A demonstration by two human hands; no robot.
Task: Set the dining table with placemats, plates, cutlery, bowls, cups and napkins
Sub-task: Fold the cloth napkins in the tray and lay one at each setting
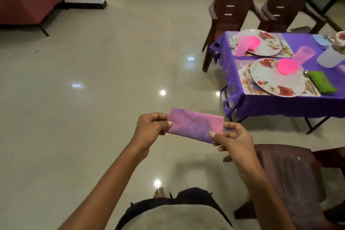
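The counter (280, 106) runs off the right edge, cutting a far plate (341, 36) and pale cup (330, 58).

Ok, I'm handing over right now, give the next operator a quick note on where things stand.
Left hand and right hand each pinch an end of the folded pink napkin, held over the floor, away from the table.
Done: near setting has plate, bowl, cup, fork, green napkin. Far setting has plate, cup, bowl.
Left: lay the pink napkin, likely at the far setting.
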